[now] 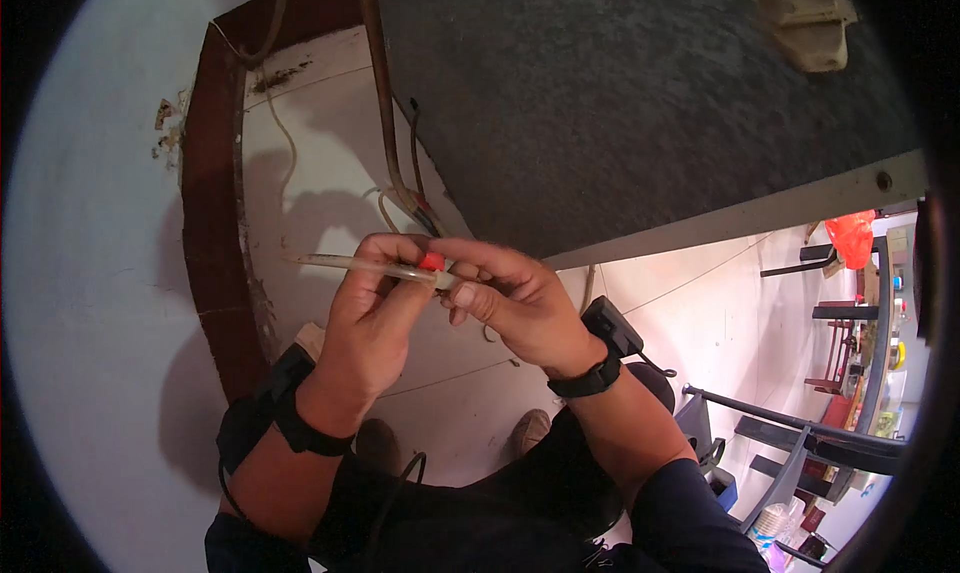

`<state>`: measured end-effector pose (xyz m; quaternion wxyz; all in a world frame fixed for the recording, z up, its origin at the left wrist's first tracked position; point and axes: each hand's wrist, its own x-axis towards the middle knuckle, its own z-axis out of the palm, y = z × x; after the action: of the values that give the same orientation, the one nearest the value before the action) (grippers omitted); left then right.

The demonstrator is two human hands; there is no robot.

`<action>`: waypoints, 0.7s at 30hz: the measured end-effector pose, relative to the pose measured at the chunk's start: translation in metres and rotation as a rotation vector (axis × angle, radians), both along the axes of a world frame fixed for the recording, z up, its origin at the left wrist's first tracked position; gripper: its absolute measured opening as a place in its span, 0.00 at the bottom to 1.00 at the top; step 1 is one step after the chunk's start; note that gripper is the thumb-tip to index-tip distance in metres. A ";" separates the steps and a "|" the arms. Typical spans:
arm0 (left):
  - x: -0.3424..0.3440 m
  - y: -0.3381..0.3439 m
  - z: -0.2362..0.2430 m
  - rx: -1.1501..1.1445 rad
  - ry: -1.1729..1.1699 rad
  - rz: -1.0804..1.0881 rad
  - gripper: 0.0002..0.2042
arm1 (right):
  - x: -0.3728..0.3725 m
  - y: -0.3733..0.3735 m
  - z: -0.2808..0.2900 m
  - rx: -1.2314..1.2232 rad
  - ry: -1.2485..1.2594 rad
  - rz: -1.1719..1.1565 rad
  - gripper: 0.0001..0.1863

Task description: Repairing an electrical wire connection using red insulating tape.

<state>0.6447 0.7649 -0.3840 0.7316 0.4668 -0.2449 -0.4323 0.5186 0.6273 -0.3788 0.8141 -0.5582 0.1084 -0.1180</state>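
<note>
In front of me, both hands meet at a clear plastic tube (375, 267) whose end joins a small whitish fitting (442, 280) with a red piece (432, 261) on it. My left hand (370, 323) is closed around the fitting's left side, with the tube lying across its fingers and its free length pointing left. My right hand (532, 308) pinches the fitting from the right between thumb and fingers. The fingers partly hide the fitting, so its exact shape cannot be made out. Both wrists wear black straps.
A large dark grey panel (600, 103) with a pale edge stands beyond my hands. A brownish hose (385, 113) runs down beside it. Brown skirting (215, 233) borders the wall at left. A dark-framed chair (800, 433) and a red plastic bag (851, 238) are at right.
</note>
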 end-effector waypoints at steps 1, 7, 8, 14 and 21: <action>0.001 0.000 -0.001 0.003 0.001 0.003 0.07 | 0.002 0.000 0.000 0.003 0.001 0.003 0.20; 0.003 -0.002 -0.001 0.026 -0.119 0.042 0.10 | 0.004 -0.002 -0.011 0.073 -0.017 0.050 0.20; 0.004 -0.002 -0.004 0.030 -0.156 0.050 0.10 | 0.005 -0.002 -0.017 0.087 -0.044 0.059 0.20; 0.007 0.002 -0.008 0.065 -0.213 0.053 0.09 | 0.009 0.001 -0.016 0.064 -0.049 0.045 0.18; 0.009 0.000 -0.005 0.098 -0.325 0.057 0.08 | 0.012 0.005 -0.016 0.048 -0.061 -0.036 0.16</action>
<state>0.6535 0.7650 -0.3891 0.6707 0.5725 -0.3254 -0.3413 0.5308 0.6319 -0.3945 0.8280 -0.5325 0.0963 -0.1468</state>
